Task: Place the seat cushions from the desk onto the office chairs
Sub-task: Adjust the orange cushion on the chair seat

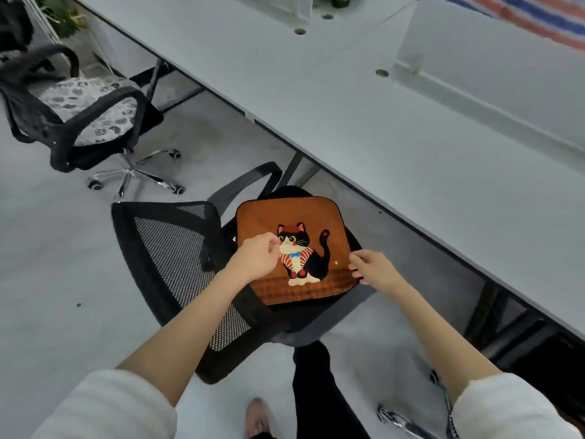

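An orange seat cushion (294, 217) with a black-and-white cat picture lies flat on the seat of a black mesh office chair (171, 248) just in front of me. My left hand (256, 258) hovers over the cushion's left edge with loosely curled fingers that hold nothing I can make out. My right hand (373, 267) is at the cushion's right edge, thumb on top and fingers curled round the rim. At the far left, a grey patterned cushion (91, 106) lies on the seat of a second black office chair (63, 131).
A long white desk (395, 128) runs diagonally from top left to right, with cable holes and a white divider panel (493, 68). The floor is grey. The near chair's chrome base (408, 423) and my foot (258, 416) are below me.
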